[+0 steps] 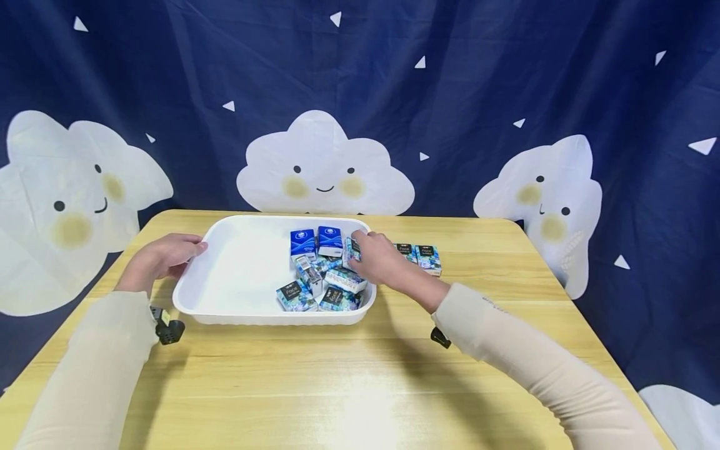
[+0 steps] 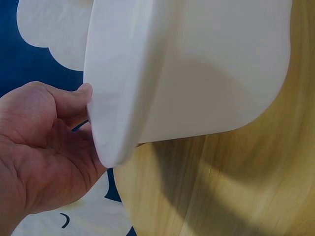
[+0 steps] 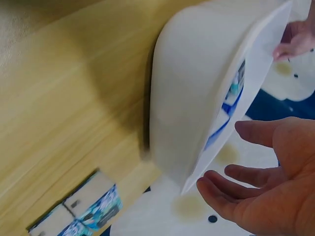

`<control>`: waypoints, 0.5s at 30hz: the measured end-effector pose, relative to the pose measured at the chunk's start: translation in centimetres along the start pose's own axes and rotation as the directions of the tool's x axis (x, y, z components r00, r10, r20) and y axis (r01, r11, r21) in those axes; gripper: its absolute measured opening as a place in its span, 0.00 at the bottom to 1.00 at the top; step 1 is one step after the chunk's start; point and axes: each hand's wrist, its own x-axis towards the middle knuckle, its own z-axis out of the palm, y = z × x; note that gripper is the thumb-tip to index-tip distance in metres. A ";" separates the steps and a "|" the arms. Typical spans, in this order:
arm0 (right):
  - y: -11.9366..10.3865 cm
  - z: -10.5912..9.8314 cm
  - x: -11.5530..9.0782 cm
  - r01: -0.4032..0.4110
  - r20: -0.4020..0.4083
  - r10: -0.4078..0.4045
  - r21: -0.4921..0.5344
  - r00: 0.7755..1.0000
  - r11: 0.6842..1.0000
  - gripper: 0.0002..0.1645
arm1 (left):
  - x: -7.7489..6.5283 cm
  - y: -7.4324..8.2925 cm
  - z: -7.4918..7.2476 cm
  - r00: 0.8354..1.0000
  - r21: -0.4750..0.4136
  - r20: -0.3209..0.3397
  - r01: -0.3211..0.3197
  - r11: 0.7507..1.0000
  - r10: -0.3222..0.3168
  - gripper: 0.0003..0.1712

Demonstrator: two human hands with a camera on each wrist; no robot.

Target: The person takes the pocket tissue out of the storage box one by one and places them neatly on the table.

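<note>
My left hand (image 1: 175, 253) grips the left rim of a white plastic tray (image 1: 236, 269), thumb on the rim, fingers below it, also seen in the left wrist view. In the tray's right part lie several small floral tissue packs (image 1: 296, 296) and two blue packs (image 1: 329, 241). My right hand (image 1: 382, 257) is over the tray's right rim, beside a floral pack (image 1: 351, 251) at the top of the pile. Thumb and fingers of the right hand (image 3: 275, 177) are spread apart in the right wrist view, with nothing visible between them.
Two more floral packs (image 1: 429, 259) lie side by side on the wooden table (image 1: 315, 381), to the right of the tray and partly behind my right hand. A dark blue curtain (image 1: 371, 81) with cloud prints hangs behind the table.
</note>
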 end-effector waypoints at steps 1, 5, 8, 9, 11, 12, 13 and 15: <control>-0.3 0.2 -0.1 0.008 0.001 -0.008 0.002 1.000 1.000 0.36 | 0.0 0.0 0.0 1.000 -0.001 -0.001 0.000 1.000 0.000 0.35; -1.3 0.9 -0.3 0.036 0.028 -0.036 -0.004 0.999 0.999 0.36 | 0.0 -0.1 -0.1 1.000 -0.002 -0.002 -0.001 1.000 0.001 0.35; -1.8 1.4 -0.4 0.048 0.053 -0.046 -0.024 0.998 0.999 0.37 | 0.0 -0.1 -0.1 1.000 -0.005 -0.001 -0.002 1.000 0.002 0.35; -1.9 1.5 -0.4 0.051 0.063 -0.049 -0.031 0.997 0.998 0.37 | 0.0 -0.1 -0.1 1.000 -0.005 0.000 -0.003 1.000 0.003 0.35; -2.0 1.9 -0.5 0.054 0.075 -0.051 -0.045 0.996 0.998 0.38 | 0.0 -0.1 0.0 1.000 -0.006 -0.002 0.001 1.000 -0.001 0.35; -2.1 2.0 -0.5 0.055 0.082 -0.051 -0.050 0.995 0.997 0.38 | 0.0 -0.1 0.0 1.000 -0.006 -0.002 0.001 1.000 -0.001 0.35; -2.1 2.2 -0.6 0.055 0.090 -0.050 -0.054 0.995 0.997 0.38 | 0.0 -0.1 0.0 1.000 -0.006 -0.003 -0.001 1.000 0.001 0.35; -2.1 2.4 -0.7 0.061 0.103 -0.054 -0.065 0.993 0.996 0.38 | 0.0 -0.1 0.0 1.000 -0.006 -0.005 -0.003 1.000 0.003 0.35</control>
